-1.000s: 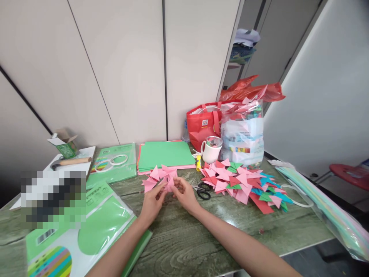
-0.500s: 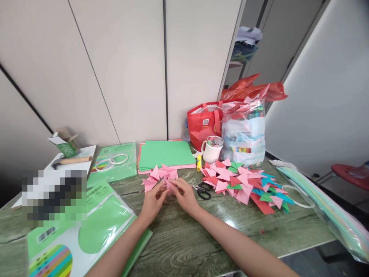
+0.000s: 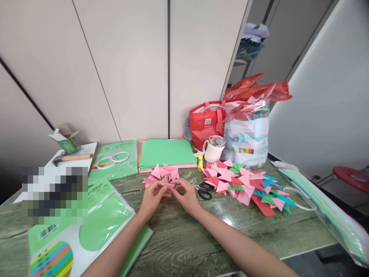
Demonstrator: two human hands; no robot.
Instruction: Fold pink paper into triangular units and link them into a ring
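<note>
A small folded piece of pink paper [image 3: 167, 185] is pinched between my two hands, level above the table. My left hand [image 3: 152, 198] grips its left end with thumb and fingers, and my right hand [image 3: 186, 196] grips its right end. Just behind the fingers lie several pink folded paper pieces [image 3: 156, 172], partly hidden by my hands. Beside my right hand rest black-handled scissors [image 3: 205, 194], their blades partly covered. Further right spreads a heap of folded paper triangles [image 3: 227, 177] in pink, red, green and blue.
Behind the hands lies a stack of coloured sheets [image 3: 167, 152], with a glue stick [image 3: 200, 162] and white mug [image 3: 215, 149] to its right. Red bag [image 3: 204, 127] and filled plastic bag [image 3: 246, 134] stand behind. Left are green paper packs [image 3: 100, 227], tape rolls [image 3: 120, 156] and a hammer [image 3: 76, 157].
The pink paper in my fingers has turned from upright and pointed to a flat, level edge. My hands have come round it at both ends. The view has shifted slightly.
</note>
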